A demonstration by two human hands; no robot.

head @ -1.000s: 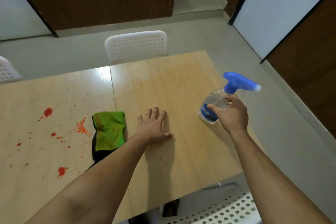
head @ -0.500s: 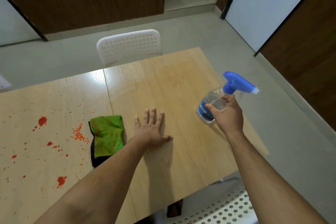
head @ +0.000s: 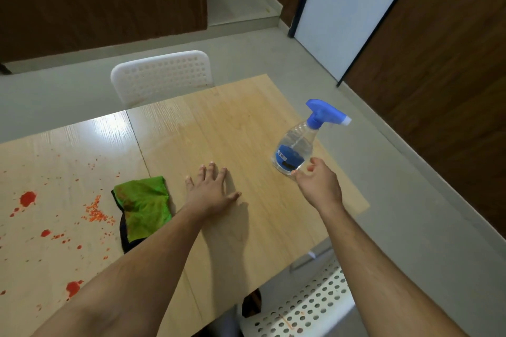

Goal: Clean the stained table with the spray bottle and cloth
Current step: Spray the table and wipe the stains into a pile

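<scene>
Right hand open just beside spray bottle near tabletop's right edge — left hand flat, open, beside cloth.

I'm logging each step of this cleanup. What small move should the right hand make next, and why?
Probably close the right hand round the bottle. Its fingers are loose at the bottle's base, holding nothing, while the red stains on the table look unsprayed and the left hand lies flat beside the cloth.
</scene>
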